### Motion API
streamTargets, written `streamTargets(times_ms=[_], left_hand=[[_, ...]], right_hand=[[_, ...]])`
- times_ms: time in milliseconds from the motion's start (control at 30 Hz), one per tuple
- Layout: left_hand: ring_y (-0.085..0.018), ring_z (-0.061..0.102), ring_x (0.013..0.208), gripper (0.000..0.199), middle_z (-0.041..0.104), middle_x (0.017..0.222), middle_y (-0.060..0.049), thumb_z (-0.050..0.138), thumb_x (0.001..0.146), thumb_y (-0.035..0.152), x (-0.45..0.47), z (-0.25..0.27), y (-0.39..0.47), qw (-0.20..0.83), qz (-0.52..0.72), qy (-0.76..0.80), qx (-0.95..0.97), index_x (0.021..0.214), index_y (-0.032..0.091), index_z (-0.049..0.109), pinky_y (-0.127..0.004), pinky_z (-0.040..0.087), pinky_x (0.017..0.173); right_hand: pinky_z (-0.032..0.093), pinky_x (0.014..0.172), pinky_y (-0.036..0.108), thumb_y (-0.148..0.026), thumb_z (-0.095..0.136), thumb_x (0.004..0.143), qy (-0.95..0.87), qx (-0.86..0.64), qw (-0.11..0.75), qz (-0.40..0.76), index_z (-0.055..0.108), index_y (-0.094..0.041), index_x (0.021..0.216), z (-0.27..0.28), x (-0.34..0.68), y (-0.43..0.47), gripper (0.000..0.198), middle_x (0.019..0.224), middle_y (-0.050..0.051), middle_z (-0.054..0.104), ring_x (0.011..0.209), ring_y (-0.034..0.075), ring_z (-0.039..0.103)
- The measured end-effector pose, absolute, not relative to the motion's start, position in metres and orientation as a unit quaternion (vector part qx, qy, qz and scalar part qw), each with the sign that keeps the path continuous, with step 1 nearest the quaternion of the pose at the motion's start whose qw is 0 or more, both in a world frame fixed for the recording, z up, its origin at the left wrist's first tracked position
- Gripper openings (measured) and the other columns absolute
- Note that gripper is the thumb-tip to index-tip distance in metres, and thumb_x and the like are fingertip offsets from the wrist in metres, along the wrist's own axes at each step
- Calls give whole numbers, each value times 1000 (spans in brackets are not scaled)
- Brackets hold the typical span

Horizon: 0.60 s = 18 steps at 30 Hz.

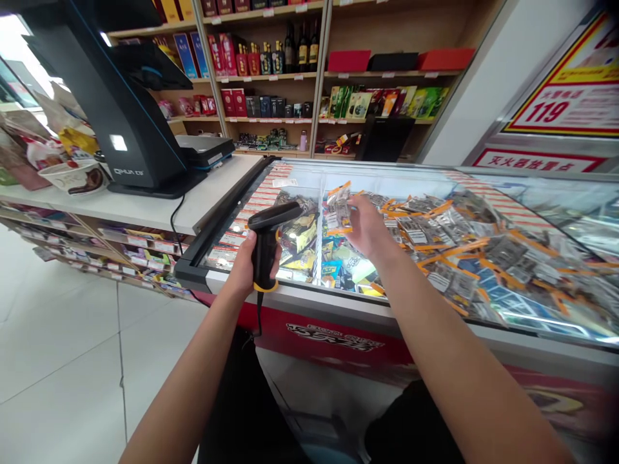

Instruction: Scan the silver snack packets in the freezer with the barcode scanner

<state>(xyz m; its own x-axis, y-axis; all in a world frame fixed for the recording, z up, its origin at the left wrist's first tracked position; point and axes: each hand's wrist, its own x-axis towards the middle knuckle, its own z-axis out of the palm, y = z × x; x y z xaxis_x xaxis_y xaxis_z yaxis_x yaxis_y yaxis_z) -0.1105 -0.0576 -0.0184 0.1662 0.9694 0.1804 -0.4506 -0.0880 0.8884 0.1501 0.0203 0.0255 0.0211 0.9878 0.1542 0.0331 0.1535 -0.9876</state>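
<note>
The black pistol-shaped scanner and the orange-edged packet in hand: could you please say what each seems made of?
The black pistol-shaped scanner is probably hard, matte plastic, given its smooth body. The orange-edged packet is likely thin plastic film, as it looks partly see-through; finish unclear.

Scanner left of packet, counter left of display case, shelves behind

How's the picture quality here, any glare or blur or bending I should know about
Head view: the window at upper left is washed out white; a bright streak glares along the near edge of the freezer at right; the wall sign looks slanted, likely wide-angle stretch; print on the packet in the right hand is too soft to read.
</note>
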Motion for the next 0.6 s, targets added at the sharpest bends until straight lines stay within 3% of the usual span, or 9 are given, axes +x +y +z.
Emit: streamTargets(times_ms=[133,333,500,600], left_hand=[[-11,54,39,80,71,70,-1,78,83,93,-111,-19,-58,607,577,279,469,104,17,73,-25,36,39],[-12,53,39,76,71,69,-1,78,85,92,-110,-19,-55,602,574,300,466,102,18,71,-26,34,39],[-10,51,37,76,70,67,0,82,82,91,-110,-18,-57,595,565,308,482,98,18,70,-25,36,39],[-9,51,37,76,70,69,0,83,82,91,-110,-18,-57,588,588,292,473,100,18,72,-24,36,38]], right_hand=[[66,88,49,-55,58,81,-518,-433,517,525,61,-30,93,29,143,11,28,99,11,83,107,38,80],[66,88,50,-43,57,71,-509,-438,508,539,61,-32,92,29,136,8,24,96,9,82,109,37,80],[67,87,49,-45,59,75,-508,-462,507,521,61,-31,90,29,140,7,20,89,9,81,107,37,80],[66,92,49,-51,58,87,-510,-479,502,509,64,-31,95,19,141,14,22,92,7,82,109,36,80]])
